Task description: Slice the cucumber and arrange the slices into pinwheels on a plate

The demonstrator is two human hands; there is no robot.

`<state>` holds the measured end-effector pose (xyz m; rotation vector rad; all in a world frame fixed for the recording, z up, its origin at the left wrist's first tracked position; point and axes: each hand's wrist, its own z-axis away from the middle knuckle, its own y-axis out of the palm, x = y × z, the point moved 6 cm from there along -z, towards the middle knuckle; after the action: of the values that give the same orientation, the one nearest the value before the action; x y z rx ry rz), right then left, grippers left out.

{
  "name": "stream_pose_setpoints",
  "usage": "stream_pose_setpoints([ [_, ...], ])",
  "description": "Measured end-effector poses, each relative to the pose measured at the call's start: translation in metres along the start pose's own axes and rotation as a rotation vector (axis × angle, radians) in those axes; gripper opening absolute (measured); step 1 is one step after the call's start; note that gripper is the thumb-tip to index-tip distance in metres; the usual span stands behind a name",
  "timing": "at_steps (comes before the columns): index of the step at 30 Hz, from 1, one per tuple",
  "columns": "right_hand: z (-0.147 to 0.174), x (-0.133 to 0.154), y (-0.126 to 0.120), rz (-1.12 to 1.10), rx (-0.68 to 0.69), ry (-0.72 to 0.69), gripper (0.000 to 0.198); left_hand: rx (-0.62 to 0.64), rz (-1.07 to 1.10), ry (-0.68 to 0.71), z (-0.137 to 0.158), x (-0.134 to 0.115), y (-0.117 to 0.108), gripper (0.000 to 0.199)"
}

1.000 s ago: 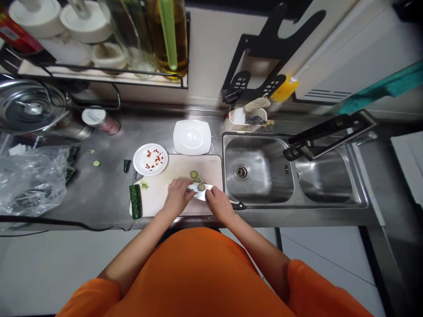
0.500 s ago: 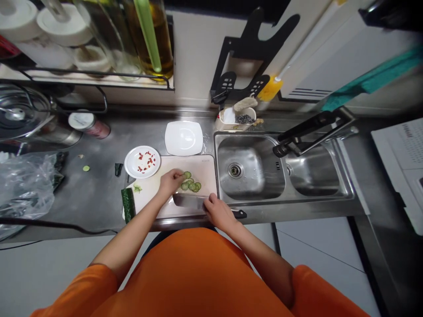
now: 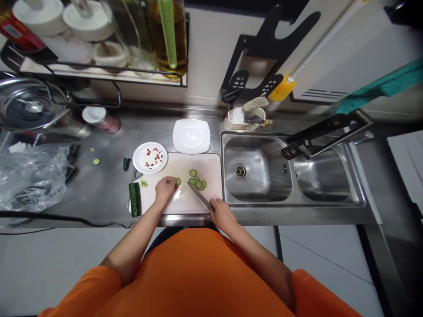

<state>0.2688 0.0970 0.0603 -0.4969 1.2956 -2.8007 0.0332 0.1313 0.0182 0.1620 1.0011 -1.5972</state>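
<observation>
On the pale cutting board (image 3: 198,203), my left hand (image 3: 165,190) is closed, with its fingertips pinched at a single cucumber slice (image 3: 178,181). My right hand (image 3: 222,213) is wrapped round the handle end of a kitchen knife (image 3: 201,197). Its blade slants up and left across the board, seen nearly edge-on, and the tip reaches the small cluster of cucumber slices (image 3: 197,182). A piece of uncut cucumber (image 3: 135,200) lies across the board's left edge. Small green scraps (image 3: 144,182) rest close to it.
A white plate with red chili bits (image 3: 136,159) overlaps the board's upper left. Behind the board stands a white square plate (image 3: 191,135). To the right is a double steel sink (image 3: 254,169) with a black faucet (image 3: 307,145). A plastic bag (image 3: 36,176) lies far left.
My left hand has moved left, away from the slice cluster. The knife has turned from lying flat to edge-on and slanted, and my right hand has shifted its hold. The camera view has shifted slightly.
</observation>
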Motion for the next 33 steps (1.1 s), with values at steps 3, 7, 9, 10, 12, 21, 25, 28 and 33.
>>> stream_pose_setpoints([
  [3, 0.002, 0.001, -0.003, -0.001, -0.028, 0.022, 0.018, -0.046, -0.101, 0.062, 0.002, 0.000, -0.006, 0.019],
  [7, 0.004, 0.013, -0.001, 0.002, 0.021, 0.020, 0.017, -0.084, -0.123, 0.100, 0.004, 0.005, -0.010, 0.020],
  [9, 0.003, 0.021, 0.000, 0.006, 0.046, 0.027, 0.017, -0.111, -0.127, 0.134, 0.005, 0.007, -0.011, 0.025],
  [10, 0.003, 0.024, 0.001, 0.009, 0.055, 0.030, 0.018, -0.122, -0.129, 0.164, 0.006, 0.008, -0.011, 0.027],
  [12, 0.001, 0.030, 0.003, 0.022, 0.076, 0.036, 0.023, -0.136, -0.146, 0.246, 0.008, 0.009, -0.009, 0.030],
  [21, -0.004, 0.038, -0.001, 0.048, 0.140, 0.057, 0.039, -0.237, -0.355, 0.610, 0.004, 0.010, 0.009, 0.027],
  [25, -0.003, 0.046, -0.005, 0.057, 0.129, 0.073, 0.040, -0.192, -0.329, 0.690, -0.002, 0.008, 0.010, 0.025],
  [28, -0.001, 0.058, -0.006, 0.071, 0.121, 0.051, 0.037, -0.198, -0.329, 0.709, -0.004, 0.010, 0.007, 0.028],
  [33, -0.002, 0.074, -0.006, 0.136, 0.126, 0.010, 0.032, -0.237, -0.320, 0.695, -0.005, 0.014, 0.005, 0.028],
])
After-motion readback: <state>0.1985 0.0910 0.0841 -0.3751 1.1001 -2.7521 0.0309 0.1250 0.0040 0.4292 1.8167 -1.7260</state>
